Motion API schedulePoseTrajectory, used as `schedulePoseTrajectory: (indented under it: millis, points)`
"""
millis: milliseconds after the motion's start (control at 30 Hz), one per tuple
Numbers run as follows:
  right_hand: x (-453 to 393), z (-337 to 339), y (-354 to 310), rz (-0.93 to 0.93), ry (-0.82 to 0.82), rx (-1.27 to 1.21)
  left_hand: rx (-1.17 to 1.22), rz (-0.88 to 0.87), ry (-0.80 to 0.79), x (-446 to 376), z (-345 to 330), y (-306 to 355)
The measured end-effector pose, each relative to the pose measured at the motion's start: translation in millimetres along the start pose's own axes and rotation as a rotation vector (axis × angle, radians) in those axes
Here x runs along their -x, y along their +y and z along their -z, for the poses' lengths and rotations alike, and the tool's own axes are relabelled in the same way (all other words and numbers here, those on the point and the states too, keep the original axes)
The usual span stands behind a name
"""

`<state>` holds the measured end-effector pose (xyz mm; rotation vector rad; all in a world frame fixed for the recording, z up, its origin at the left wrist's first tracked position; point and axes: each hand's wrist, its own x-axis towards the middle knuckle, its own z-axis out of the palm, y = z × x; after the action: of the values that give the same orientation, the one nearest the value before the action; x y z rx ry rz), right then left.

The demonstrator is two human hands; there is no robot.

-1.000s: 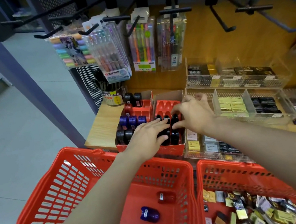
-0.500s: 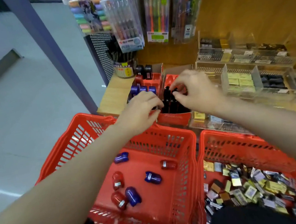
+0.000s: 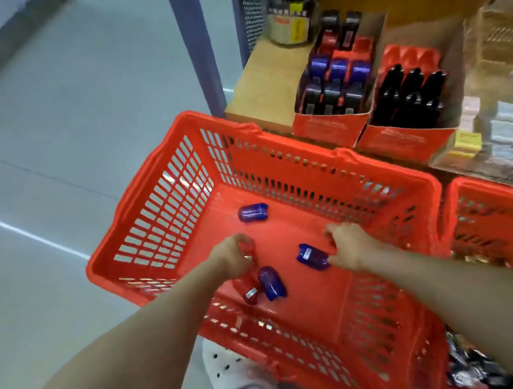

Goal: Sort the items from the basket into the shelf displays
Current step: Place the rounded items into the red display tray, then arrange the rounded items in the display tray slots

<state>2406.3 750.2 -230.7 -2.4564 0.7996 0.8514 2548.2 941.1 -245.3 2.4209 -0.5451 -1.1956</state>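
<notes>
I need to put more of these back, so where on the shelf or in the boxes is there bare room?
Bare wooden shelf lies left of the left display box. The right display box has empty red slots behind its black items. Both boxes' front rows are packed.

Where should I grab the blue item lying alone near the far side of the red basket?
Pinch the far blue item across its short rounded sides, coming straight down from above. It lies flat on the basket floor with bare floor all round, apart from the other pieces and both hands, so nothing blocks a top approach.
</notes>
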Motion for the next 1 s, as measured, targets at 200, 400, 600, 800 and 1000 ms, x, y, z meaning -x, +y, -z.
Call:
schedulePoseTrajectory:
  millis: [200, 400, 600, 800, 1000]
  points:
    - [-37.4, -71.3, -16.2, -0.004, 0.043, 0.078, 0.005, -0.025, 0.293, -53.2, 0.0, -28.9]
    - [-44.9, -80.7, -25.6, 0.055, -0.019, -0.067, -0.151, -0.22, 0.271, -90.4, 10.7, -14.6]
    - [-34.4, -91.8, -65.9, 0.045, 0.018, -0.242, -0.437, -0.228, 0.202, -114.9, -7.4, -5.7]
    - [-36.2, -112.1, -78.2, -0.047, 0.085, -0.088, -0.124, -0.095, 0.23, -104.8, -8.8, -15.7]
    - [-24.2, -23.8, -54.3, -0.07, 0.012, -0.285, 0.392, -0.133, 0.104, -56.6, 37.7, 26.4]
